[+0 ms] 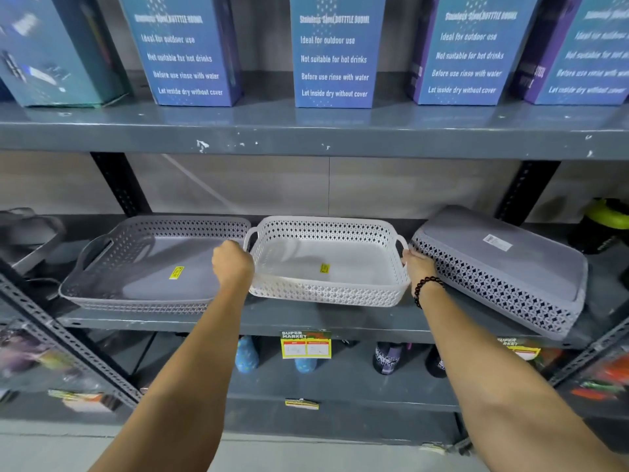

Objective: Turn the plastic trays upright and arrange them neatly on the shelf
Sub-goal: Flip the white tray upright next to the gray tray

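The fingers of the left hand (232, 264) were curled around the left handle of the white tray (326, 264), and those of the right hand (419, 267) gripped its right handle, so both hands held the one tray. It sat upright on the middle shelf (265, 320), between the grey tray (146, 264) to its left and the overturned grey tray (503, 267) to its right, close to both.

The step in hand looked like settling the white tray squarely into its place. The overturned tray, lying tilted with its flat base up and a barcode label (497, 242) showing, was judged the next to be flipped; that would call for lifting it clear of its neighbour before turning it.

All three were shallow rectangular plastic trays with smooth floors, rounded corners and lattice-pierced walls of diamond openings. Yellow stickers (176, 272) marked the upright ones. The shelf was grey painted metal, chipped along the upper edge.
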The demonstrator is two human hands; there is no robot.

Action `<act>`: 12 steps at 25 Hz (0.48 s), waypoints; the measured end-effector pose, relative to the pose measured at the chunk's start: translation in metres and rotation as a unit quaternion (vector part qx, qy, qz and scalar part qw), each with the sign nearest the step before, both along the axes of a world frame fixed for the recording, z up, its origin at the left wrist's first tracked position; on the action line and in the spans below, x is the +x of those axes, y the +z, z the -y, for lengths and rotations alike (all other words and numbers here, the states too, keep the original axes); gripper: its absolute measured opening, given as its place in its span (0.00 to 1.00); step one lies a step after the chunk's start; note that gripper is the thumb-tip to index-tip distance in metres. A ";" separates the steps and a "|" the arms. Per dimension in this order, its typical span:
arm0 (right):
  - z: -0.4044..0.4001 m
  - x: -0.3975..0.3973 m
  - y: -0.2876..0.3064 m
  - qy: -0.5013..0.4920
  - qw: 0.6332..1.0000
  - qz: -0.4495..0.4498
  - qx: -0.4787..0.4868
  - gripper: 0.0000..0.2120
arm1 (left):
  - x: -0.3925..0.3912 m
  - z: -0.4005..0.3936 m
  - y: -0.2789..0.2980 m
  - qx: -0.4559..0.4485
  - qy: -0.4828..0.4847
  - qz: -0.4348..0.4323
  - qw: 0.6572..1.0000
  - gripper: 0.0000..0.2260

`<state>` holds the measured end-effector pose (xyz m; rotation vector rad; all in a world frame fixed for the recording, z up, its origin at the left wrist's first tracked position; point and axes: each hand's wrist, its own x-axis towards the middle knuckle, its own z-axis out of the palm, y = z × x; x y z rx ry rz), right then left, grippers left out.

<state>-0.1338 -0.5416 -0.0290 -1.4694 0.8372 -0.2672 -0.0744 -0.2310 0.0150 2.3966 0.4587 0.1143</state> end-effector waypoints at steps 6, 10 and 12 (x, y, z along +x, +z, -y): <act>-0.001 -0.006 -0.016 0.022 0.999 0.002 -0.033 0.14 | -0.008 -0.004 -0.025 0.073 -0.015 0.002 0.997 0.08; -0.002 -0.007 -0.013 0.036 0.998 -0.010 -0.054 0.13 | -0.009 -0.005 -0.027 0.103 -0.031 0.003 0.994 0.07; -0.003 -0.007 -0.012 0.052 0.996 -0.018 -0.075 0.10 | -0.011 -0.004 -0.026 0.113 -0.040 0.003 0.993 0.04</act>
